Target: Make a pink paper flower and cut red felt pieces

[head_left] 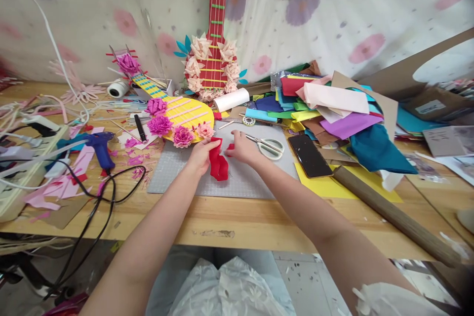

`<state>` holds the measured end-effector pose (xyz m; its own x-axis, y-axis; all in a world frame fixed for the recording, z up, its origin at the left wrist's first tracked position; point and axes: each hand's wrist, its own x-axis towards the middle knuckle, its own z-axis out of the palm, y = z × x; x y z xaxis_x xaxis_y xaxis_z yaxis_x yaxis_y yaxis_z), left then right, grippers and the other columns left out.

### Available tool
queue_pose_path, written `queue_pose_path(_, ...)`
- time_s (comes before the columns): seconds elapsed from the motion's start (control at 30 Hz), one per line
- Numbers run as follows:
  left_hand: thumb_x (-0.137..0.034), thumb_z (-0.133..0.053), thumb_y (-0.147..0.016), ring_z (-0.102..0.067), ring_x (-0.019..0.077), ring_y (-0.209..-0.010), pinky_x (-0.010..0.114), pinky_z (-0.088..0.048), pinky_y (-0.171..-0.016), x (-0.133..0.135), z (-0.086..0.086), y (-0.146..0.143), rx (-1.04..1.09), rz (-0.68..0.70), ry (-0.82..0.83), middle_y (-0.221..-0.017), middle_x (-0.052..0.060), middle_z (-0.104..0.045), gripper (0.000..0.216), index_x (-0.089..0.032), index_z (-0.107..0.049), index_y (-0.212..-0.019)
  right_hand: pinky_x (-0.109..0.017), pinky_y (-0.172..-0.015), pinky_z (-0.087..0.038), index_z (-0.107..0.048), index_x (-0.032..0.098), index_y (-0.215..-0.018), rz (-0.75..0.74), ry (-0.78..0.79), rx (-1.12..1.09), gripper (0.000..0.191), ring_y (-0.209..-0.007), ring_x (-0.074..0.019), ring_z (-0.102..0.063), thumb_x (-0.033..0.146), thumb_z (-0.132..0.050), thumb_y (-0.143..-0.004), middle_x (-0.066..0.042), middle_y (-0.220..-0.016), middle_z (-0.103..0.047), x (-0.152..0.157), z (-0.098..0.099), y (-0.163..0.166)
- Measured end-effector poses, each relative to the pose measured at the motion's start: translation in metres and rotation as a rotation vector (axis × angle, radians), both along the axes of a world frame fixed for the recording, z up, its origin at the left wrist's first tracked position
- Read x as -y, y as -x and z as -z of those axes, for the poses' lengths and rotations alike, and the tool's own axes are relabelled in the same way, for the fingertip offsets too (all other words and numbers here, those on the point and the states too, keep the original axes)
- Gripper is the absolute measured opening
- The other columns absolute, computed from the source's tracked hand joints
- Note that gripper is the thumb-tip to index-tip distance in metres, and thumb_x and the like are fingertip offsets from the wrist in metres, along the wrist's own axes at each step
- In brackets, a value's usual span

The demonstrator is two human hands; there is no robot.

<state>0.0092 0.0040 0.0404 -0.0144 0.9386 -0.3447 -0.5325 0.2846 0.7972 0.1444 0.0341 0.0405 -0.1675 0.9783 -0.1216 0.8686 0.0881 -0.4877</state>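
Over the grey cutting mat [240,182], my left hand [202,154] is closed on the top of a red paper strip [218,164] that hangs down in a wavy curl. My right hand [242,148] pinches a small red piece of paper [231,146] just to the right of the strip. Both hands are close together, fingers nearly touching. White-handled scissors [267,146] lie on the mat right beside my right hand. A yellow paper guitar [181,114] with pink and magenta paper flowers lies just behind my left hand.
A black phone [309,155] lies right of the scissors. Behind it is a heap of coloured paper sheets [333,108]. A red paper guitar [215,54] leans on the curtain. A blue glue gun [100,147] with black cable lies left. A long wooden stick [392,215] runs along the right.
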Motion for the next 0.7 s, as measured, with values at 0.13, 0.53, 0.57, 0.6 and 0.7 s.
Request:
queue_pose_path(0.13, -0.012, -0.073, -0.054, -0.050, 0.0064, -0.045, 0.020, -0.041, -0.049, 0.004, -0.002, 0.002, -0.025, 0.014, 0.015, -0.053, -0.004, -0.057, 0.020, -0.013, -0.057, -0.066, -0.034, -0.080, -0.046, -0.035, 0.015, -0.126, 0.009, 0.003, -0.111, 0.068, -0.094, -0.0223, -0.058, 0.015, -0.065, -0.065, -0.014, -0.112, -0.054, -0.021, -0.003, -0.014)
queue_pose_path(0.53, -0.019, -0.078, -0.054, -0.050, 0.0073, -0.048, 0.019, -0.037, -0.052, -0.005, 0.007, -0.027, -0.231, -0.029, -0.175, -0.054, -0.007, -0.056, 0.056, -0.015, -0.056, -0.105, -0.035, -0.078, -0.048, -0.048, 0.020, -0.109, -0.159, -0.006, -0.634, 0.044, -0.086, -0.0177, -0.060, 0.042, -0.063, -0.073, -0.006, -0.093, -0.062, -0.013, -0.026, -0.037)
queue_pose_path(0.57, -0.020, -0.078, -0.055, -0.049, 0.0072, -0.048, 0.019, -0.036, -0.051, -0.005, 0.008, -0.028, -0.263, -0.036, -0.201, -0.054, -0.007, -0.055, 0.055, -0.015, -0.055, -0.105, -0.034, -0.076, -0.048, -0.048, 0.020, -0.105, -0.135, 0.041, -0.705, 0.044, -0.081, -0.0163, -0.060, 0.040, -0.066, -0.070, -0.005, -0.089, -0.062, -0.007, -0.021, -0.033)
queue_pose_path(0.6, -0.020, -0.077, -0.056, -0.049, 0.0073, -0.047, 0.019, -0.036, -0.051, -0.005, 0.009, -0.029, -0.294, -0.040, -0.226, -0.053, -0.007, -0.054, 0.054, -0.015, -0.055, -0.105, -0.033, -0.074, -0.049, -0.049, 0.020, -0.102, -0.107, 0.078, -0.779, 0.044, -0.078, -0.0153, -0.060, 0.038, -0.068, -0.067, -0.003, -0.085, -0.061, -0.003, -0.016, -0.029)
queue_pose_path(0.7, -0.019, -0.076, -0.057, -0.049, 0.0081, -0.048, 0.019, -0.035, -0.051, -0.005, 0.013, -0.030, -0.384, -0.034, -0.291, -0.053, -0.007, -0.054, 0.051, -0.016, -0.055, -0.103, -0.031, -0.073, -0.048, -0.049, 0.021, -0.095, -0.037, 0.153, -0.973, 0.044, -0.074, -0.0134, -0.059, 0.035, -0.072, -0.061, 0.000, -0.077, -0.060, 0.003, -0.003, -0.028)
